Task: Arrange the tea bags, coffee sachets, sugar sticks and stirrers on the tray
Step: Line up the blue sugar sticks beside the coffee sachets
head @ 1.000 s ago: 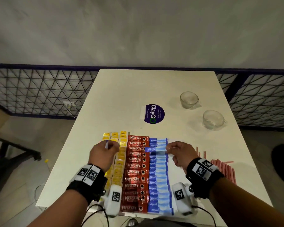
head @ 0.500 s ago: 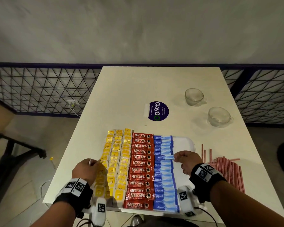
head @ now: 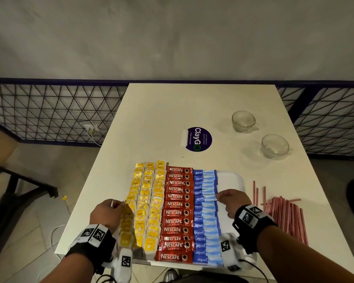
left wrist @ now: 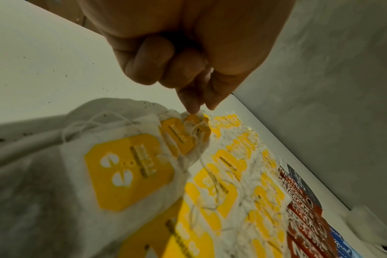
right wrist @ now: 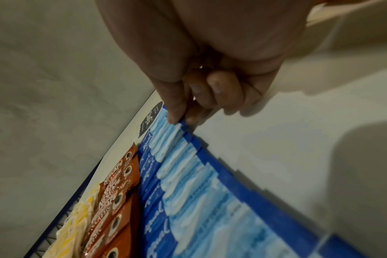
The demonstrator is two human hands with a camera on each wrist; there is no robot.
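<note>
Hands [head: 232, 202] barely lower than before

Both forearms extend toward 12 o'clock, wrists strapped: left hand [head: 107, 213] at 8 o'clock with fingers curled, thumb and forefinger pinched together; right hand [head: 232, 202] at 4 o'clock, knuckles up, thumb and forefinger pinched.

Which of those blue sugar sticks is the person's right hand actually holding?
The blue sugar stick about midway down the blue column: the right hand pinches its right end. It alone lies slightly askew on top of its neighbours, which lie flat and untouched.
</note>
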